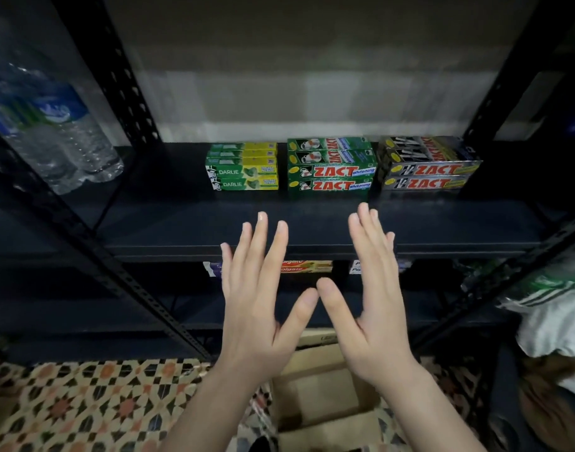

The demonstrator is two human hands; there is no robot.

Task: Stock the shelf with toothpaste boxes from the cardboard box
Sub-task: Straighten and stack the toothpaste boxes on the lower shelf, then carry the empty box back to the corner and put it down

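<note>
Left hand (pixel 257 288): empty, fingers straight and spread, raised before the shelf's front edge.
Right hand (pixel 374 288): empty too, fingers straight, thumb nearly touching the left thumb.
Shelf (pixel 168 223): front half bare, likely kept for further rows.
Toothpaste boxes: three stacks along the back edge, labels outward for reading; Darlie stack (pixel 243 168) left, green Zact stack (pixel 331 166) middle, grey Zact stack (pixel 428 164) right.
Cardboard box (pixel 325 396): open on the floor beneath the hands; visible inside looks empty.
Lower shelf: more boxes, partly hidden.
</note>
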